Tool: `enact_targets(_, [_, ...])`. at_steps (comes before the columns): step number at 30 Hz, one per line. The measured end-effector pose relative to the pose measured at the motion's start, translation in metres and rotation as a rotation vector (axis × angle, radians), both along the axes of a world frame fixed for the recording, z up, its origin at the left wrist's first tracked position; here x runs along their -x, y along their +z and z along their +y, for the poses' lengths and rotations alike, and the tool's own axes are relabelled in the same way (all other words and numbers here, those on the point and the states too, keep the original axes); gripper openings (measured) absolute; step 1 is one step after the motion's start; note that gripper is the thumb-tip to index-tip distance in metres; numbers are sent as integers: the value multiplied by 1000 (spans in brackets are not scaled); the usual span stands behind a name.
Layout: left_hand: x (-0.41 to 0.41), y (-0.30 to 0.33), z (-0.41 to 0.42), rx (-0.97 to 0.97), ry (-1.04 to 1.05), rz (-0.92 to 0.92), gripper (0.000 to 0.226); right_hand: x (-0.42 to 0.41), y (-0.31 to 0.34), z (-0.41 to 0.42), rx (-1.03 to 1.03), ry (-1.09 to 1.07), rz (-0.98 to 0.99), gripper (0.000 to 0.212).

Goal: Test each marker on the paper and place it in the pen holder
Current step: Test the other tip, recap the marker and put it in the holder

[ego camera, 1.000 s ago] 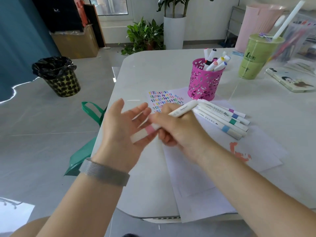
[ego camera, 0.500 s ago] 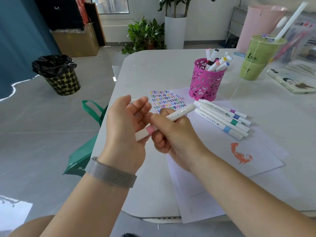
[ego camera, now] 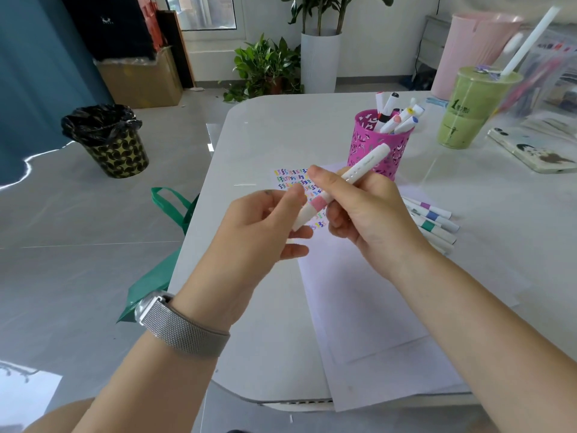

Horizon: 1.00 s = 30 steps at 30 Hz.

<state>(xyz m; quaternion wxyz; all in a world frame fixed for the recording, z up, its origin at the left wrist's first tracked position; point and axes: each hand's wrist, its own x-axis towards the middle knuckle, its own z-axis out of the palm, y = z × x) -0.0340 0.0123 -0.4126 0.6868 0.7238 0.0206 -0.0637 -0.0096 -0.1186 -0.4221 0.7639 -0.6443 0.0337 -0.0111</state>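
I see my right hand (ego camera: 371, 226) wrapped around the white pink-banded marker (ego camera: 340, 189) above the white paper sheet (ego camera: 359, 295), its long axis slanting up-right toward the magenta perforated pen holder (ego camera: 377, 151). My left hand (ego camera: 265, 226) pinches its lower end, whose tip is hidden.

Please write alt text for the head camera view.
Both hands hold a pink-banded marker above the paper: the right hand grips its barrel, the left hand pinches its lower end. A pink pen holder stands behind.

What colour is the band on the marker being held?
Pink, on the marker, clearest in the head view.
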Motion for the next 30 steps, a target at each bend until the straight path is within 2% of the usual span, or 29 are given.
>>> enact_targets(2, [0, 1, 2, -16, -65, 0, 24, -1, 1, -2, 42, 24, -35, 28])
enact_targets(5, [0, 0, 3, -22, -9, -48, 14, -4, 1, -7, 180, 17, -59, 25])
enact_targets(7, [0, 0, 2, 30, 77, -82, 7, -8, -2, -12, 235, -88, -52, 38])
enact_targets(9, [-3, -1, 4, 17, 177, -161, 14, -13, -6, -18, 298, -241, -116, 61])
enact_targets(11, [-6, -4, 8, -165, 270, -301, 15, -16, -11, -26, 548, -306, -313, 68])
enact_targets(14, [-4, -5, 9, -398, 303, -460, 11, -16, -12, -31, 845, -138, -600, 50])
enact_targets(17, [0, -4, 4, -419, 257, -489, 8, -12, -18, -21, 931, 32, -737, 37])
enact_targets(20, [0, -4, -1, -289, 219, -449, 3, -9, -18, -16, 930, 41, -709, 35])
enact_targets(23, [-1, -2, 1, -187, 218, -421, 10, -13, -11, -20, 836, -9, -693, 45])
enact_targets(25, [-4, -2, 3, -204, 243, -402, 10, -18, -5, -25, 691, -116, -698, 43])
enact_targets(30, [-8, -6, 7, -282, 270, -352, 13, -37, 3, -42, 391, -358, -713, 25])
